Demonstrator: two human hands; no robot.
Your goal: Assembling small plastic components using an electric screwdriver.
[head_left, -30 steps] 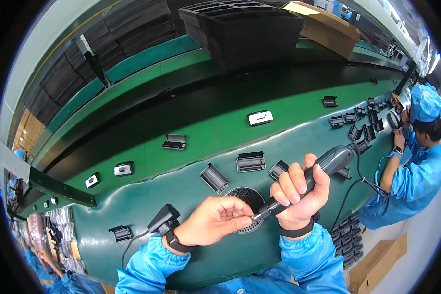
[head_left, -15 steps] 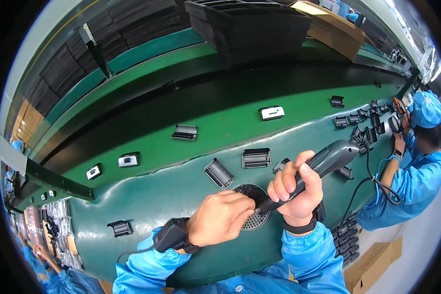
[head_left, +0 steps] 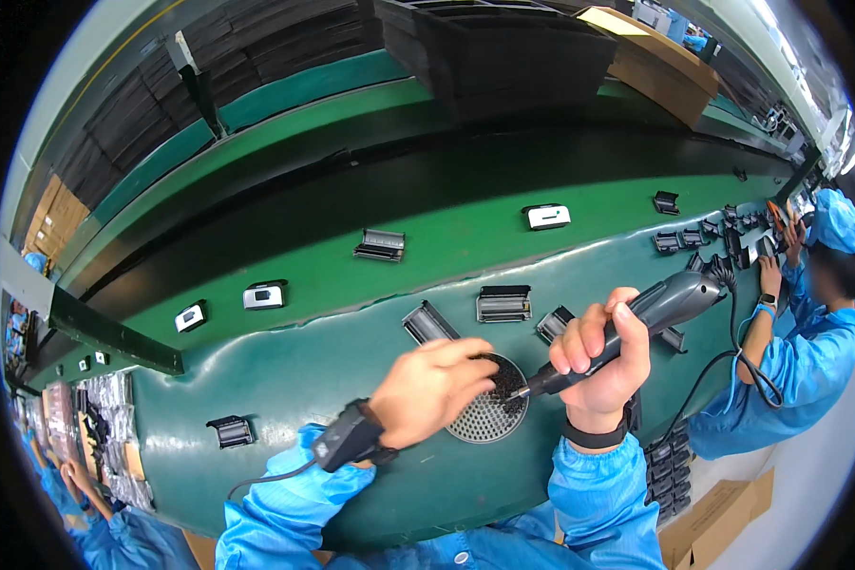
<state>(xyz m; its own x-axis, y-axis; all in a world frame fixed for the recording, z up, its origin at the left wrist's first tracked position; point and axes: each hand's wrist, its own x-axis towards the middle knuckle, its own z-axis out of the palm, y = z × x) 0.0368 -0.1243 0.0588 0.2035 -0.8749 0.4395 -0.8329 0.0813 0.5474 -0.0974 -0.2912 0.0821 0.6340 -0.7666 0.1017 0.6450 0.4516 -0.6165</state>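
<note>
My right hand (head_left: pixel 600 359) grips a grey powered screwdriver (head_left: pixel 651 313) whose tip points down-left at a round perforated grille (head_left: pixel 489 413) set in the green workbench (head_left: pixel 351 370). My left hand (head_left: pixel 429 389) rests on the grille's left side and holds a small black part there; the part is mostly hidden under the fingers. A black wrist strap (head_left: pixel 350 435) with a cord sits on my left wrist. Both sleeves are blue.
Small black housings (head_left: pixel 503 304) lie on the bench beyond the grille, others (head_left: pixel 380 245) ride the green conveyor belt. A co-worker in blue (head_left: pixel 798 351) works at the right. Black trays (head_left: pixel 670 465) stack at lower right beside a cardboard box (head_left: pixel 722 518). Bagged parts (head_left: pixel 104 427) sit at left.
My left hand has moved right onto the grille. The screwdriver has tilted so that its tip comes down at the grille beside my left fingers.
</note>
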